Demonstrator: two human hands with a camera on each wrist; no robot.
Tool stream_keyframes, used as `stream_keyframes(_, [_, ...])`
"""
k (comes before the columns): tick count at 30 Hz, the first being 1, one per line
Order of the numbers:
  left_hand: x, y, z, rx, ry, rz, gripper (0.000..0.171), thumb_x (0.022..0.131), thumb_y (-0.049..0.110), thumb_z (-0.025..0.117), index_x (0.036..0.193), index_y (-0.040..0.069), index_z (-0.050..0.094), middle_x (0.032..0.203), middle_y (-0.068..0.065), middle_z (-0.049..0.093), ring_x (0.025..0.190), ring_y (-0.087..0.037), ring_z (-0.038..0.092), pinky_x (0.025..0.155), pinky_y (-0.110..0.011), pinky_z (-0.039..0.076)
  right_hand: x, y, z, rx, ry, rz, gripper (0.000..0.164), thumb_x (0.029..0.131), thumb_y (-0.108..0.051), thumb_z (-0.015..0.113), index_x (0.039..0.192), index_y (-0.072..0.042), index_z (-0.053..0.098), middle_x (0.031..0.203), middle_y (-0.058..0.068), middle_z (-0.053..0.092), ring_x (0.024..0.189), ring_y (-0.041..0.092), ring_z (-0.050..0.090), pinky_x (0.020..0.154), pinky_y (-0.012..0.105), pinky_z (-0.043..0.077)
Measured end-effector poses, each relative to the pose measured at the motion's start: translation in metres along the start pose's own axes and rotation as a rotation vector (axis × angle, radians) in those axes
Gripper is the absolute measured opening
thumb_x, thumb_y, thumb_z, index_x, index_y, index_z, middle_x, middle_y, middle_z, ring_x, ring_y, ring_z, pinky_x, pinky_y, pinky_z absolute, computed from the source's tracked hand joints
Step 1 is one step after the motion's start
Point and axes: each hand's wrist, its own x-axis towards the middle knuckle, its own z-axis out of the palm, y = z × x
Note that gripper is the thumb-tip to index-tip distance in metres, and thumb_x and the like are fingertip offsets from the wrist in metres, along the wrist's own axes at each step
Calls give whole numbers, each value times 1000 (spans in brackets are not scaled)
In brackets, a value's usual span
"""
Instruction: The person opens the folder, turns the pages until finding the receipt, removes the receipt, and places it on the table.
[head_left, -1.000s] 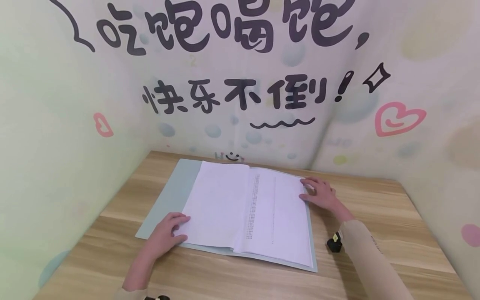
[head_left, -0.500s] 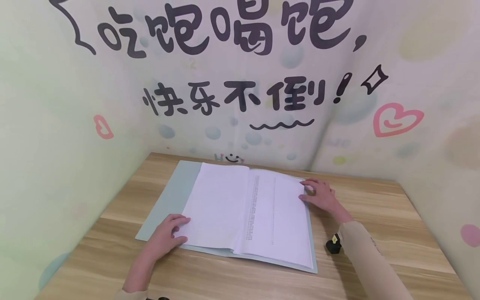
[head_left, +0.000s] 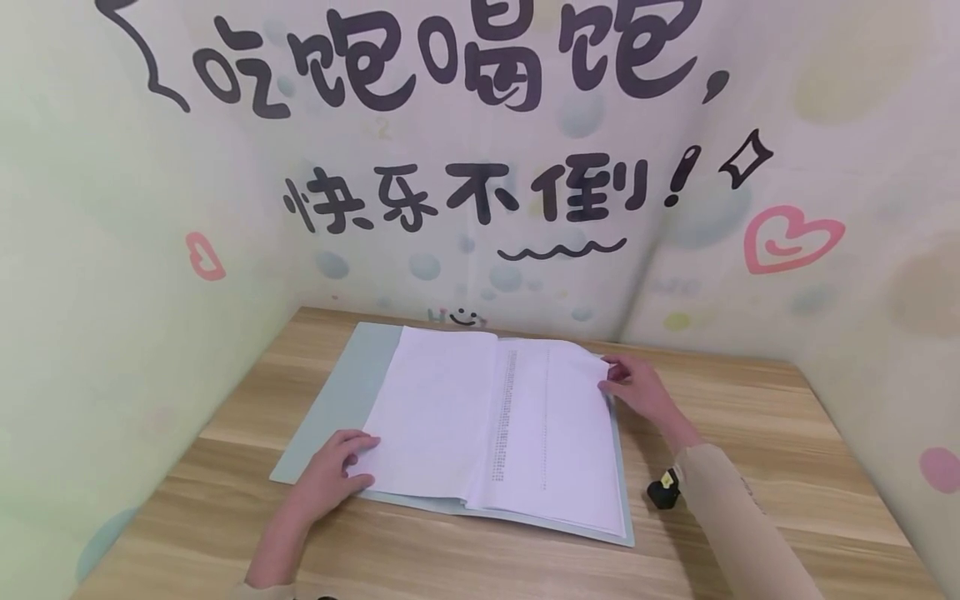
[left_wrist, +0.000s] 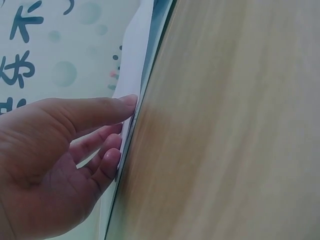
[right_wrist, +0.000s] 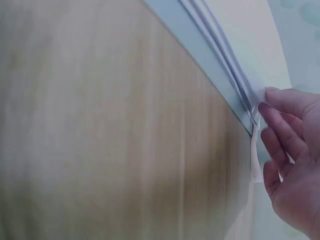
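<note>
A light blue folder (head_left: 337,392) lies spread on the table, with white sheets inside. The left page (head_left: 427,417) looks blank; the right page (head_left: 570,442) carries columns of small print. My right hand (head_left: 641,390) pinches the upper outer corner of the right page between thumb and forefinger, and that corner is lifted a little. Seen from the right wrist, the other fingers of the right hand (right_wrist: 295,155) are bent below the paper. At the lower left, my left hand (head_left: 326,475) rests on the left page's edge, its thumb (left_wrist: 129,100) touching the paper.
The wood-grain table (head_left: 465,558) reaches back to a wall (head_left: 465,275) with large painted characters. Another wall (head_left: 150,333) rises at the left. A small black object with a yellow mark (head_left: 663,490) is beside the right sleeve (head_left: 738,525).
My right hand has closed its fingertips on the page corner and raised it slightly; earlier its fingers were spread at the edge. The left hand stays in place.
</note>
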Motion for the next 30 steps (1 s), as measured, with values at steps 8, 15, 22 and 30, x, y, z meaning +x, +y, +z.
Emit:
stream_keyframes(8, [-1, -3, 0, 0, 3, 2, 50, 80, 7, 79, 127, 4, 63, 132, -15, 55, 104, -24, 56, 77, -24, 48, 0, 3, 1, 140, 21, 38, 54, 89, -12, 72, 138, -4, 52, 106, 20, 68, 88, 14, 62, 72, 19, 51])
stream_keyframes(15, [-2, -5, 0, -5, 16, 24, 50, 80, 6, 78, 127, 4, 63, 132, -16, 55, 104, -24, 56, 77, -24, 48, -2, 0, -3, 164, 11, 6, 47, 90, -10, 71, 135, -9, 57, 107, 20, 68, 89, 10, 62, 74, 17, 52])
stream_keyframes(22, [0, -4, 1, -3, 8, 11, 50, 80, 7, 78, 128, 4, 63, 133, -15, 54, 103, -23, 54, 76, -23, 48, -2, -3, -11, 186, -6, -53, 39, 92, -11, 68, 130, -5, 61, 122, 21, 65, 100, 13, 61, 82, 11, 49])
stream_keyframes(30, [0, -4, 1, -4, 2, 12, 50, 81, 7, 78, 128, 4, 63, 134, -15, 54, 103, -22, 55, 77, -24, 49, -2, -4, -20, 189, -42, -85, 37, 93, -15, 68, 128, -4, 62, 128, 21, 64, 101, 13, 64, 81, 16, 52])
